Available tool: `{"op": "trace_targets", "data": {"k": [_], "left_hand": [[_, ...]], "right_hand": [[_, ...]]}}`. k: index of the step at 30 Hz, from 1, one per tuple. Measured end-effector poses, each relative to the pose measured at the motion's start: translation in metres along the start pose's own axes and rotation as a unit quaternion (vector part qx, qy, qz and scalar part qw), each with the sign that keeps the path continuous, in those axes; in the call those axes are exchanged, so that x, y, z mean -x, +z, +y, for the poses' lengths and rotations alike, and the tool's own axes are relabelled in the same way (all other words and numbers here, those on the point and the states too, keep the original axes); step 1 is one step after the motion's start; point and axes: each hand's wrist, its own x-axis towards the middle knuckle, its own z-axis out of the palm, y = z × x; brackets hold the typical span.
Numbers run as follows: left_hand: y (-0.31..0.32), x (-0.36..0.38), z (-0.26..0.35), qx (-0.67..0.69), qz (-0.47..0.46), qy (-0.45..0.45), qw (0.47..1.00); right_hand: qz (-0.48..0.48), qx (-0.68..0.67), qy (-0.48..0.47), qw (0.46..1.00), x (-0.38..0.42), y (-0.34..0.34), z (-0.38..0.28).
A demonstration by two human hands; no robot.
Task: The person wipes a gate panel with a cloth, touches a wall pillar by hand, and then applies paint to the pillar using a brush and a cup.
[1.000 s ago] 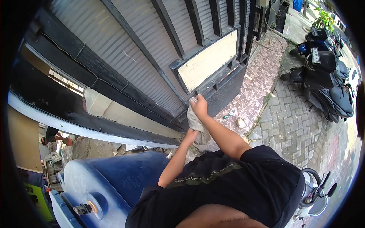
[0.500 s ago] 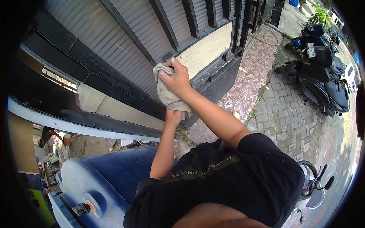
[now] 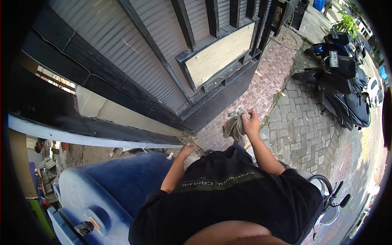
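Observation:
A crumpled grey-beige cloth [image 3: 235, 127] hangs bunched from my right hand [image 3: 251, 122], whose fingers are closed on its upper edge. It is held over the stone-patterned paving, apart from the gate. My left hand [image 3: 187, 150] is lowered beside the end of the blue barrel [image 3: 122, 179], away from the cloth; its fingers are too small and blurred to read. Ahead stands a black metal gate [image 3: 141, 45] with upright bars over ribbed sheeting. A pale wood-grain panel [image 3: 218, 55] is framed in its lower part.
Parked motorcycles [image 3: 341, 87] stand on the grey paving blocks [image 3: 294, 110] at the right. Another motorbike's handlebar [image 3: 337, 190] shows at my right side. A black tiled ledge [image 3: 102, 75] runs along the left, and a green plant [image 3: 346, 24] grows at the far right.
My right hand has carried the cloth off the gate, to the right and down. My left hand has come away from the cloth and dropped lower. The pale panel is now fully exposed.

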Motion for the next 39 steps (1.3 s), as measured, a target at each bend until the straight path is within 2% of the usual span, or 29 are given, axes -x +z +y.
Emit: {"op": "trace_targets", "data": {"k": [3, 4, 5, 7, 13, 14, 16, 23, 26, 27, 28, 29, 31, 32, 33, 34, 35, 36, 37, 38, 39], "left_hand": [[0.004, 0.002, -0.074, -0.059, -0.052, -0.185, 0.98], [0.002, -0.007, -0.109, -0.27, -0.155, -0.155, 0.938], [0.003, -0.008, -0.108, -0.28, -0.158, -0.141, 0.936], [0.006, -0.009, -0.104, -0.214, -0.138, -0.144, 0.956], [0.034, -0.002, -0.073, -0.014, -0.096, -0.152, 0.984], [0.04, -0.004, -0.055, -0.009, -0.091, -0.19, 0.978], [0.048, -0.02, -0.036, -0.029, -0.088, -0.171, 0.981], [0.077, -0.047, 0.025, -0.014, -0.083, -0.085, 0.993], [0.096, -0.063, 0.028, -0.078, -0.082, -0.131, 0.985], [0.102, -0.083, 0.015, -0.052, -0.086, -0.159, 0.982], [0.102, -0.108, -0.001, -0.123, -0.099, -0.15, 0.976], [0.113, -0.131, -0.003, -0.128, -0.096, -0.147, 0.976], [0.14, -0.161, 0.022, -0.32, -0.095, 0.063, 0.941], [0.148, -0.171, 0.028, -0.405, -0.093, 0.167, 0.894], [0.139, -0.167, 0.018, -0.481, -0.089, 0.268, 0.83], [0.159, -0.178, 0.03, -0.548, -0.08, 0.366, 0.748], [0.199, -0.18, 0.035, -0.547, -0.077, 0.372, 0.746], [0.174, -0.129, 0.018, -0.6, -0.101, 0.257, 0.751], [0.244, -0.204, 0.092, -0.646, -0.123, 0.13, 0.742], [0.259, -0.186, 0.098, -0.651, -0.117, 0.126, 0.74], [0.312, -0.168, 0.183, -0.423, 0.075, 0.047, 0.902]], "right_hand": [[0.041, 0.004, 0.01, 0.999, 0.006, -0.016, -0.004], [0.043, 0.007, 0.014, 0.999, 0.005, -0.021, 0.002], [0.062, 0.018, 0.002, 0.998, 0.005, -0.024, 0.003], [0.086, 0.015, -0.017, 0.996, 0.006, -0.033, 0.001], [0.114, -0.019, 0.026, 0.993, 0.008, -0.051, -0.009], [0.115, -0.018, 0.026, 0.993, 0.01, -0.052, -0.011], [0.119, -0.019, 0.028, 0.992, 0.01, -0.057, -0.028], [0.088, -0.081, 0.005, 0.993, -0.016, -0.083, 0.005], [0.111, -0.088, 0.005, 0.99, -0.035, -0.111, 0.025], [0.122, -0.081, 0.01, 0.989, -0.042, -0.125, 0.032], [0.119, -0.093, 0.005, 0.989, -0.049, -0.138, 0.042], [0.124, -0.096, 0.003, 0.988, -0.057, -0.154, 0.048], [0.108, -0.105, 0.032, 0.988, -0.071, -0.19, 0.064], [0.111, -0.104, 0.031, 0.988, -0.081, -0.205, 0.083], [0.11, -0.089, 0.009, 0.99, -0.091, -0.22, 0.103], [0.11, -0.075, -0.014, 0.991, -0.103, -0.236, 0.119], [0.115, -0.074, -0.021, 0.99, -0.118, -0.255, 0.129], [0.093, -0.077, -0.014, 0.993, -0.127, -0.274, 0.138], [0.069, -0.085, -0.002, 0.994, -0.133, -0.287, 0.144], [0.06, -0.108, -0.002, 0.992, -0.143, -0.303, 0.147], [0.062, -0.119, -0.004, 0.991, -0.155, -0.316, 0.156]]}}
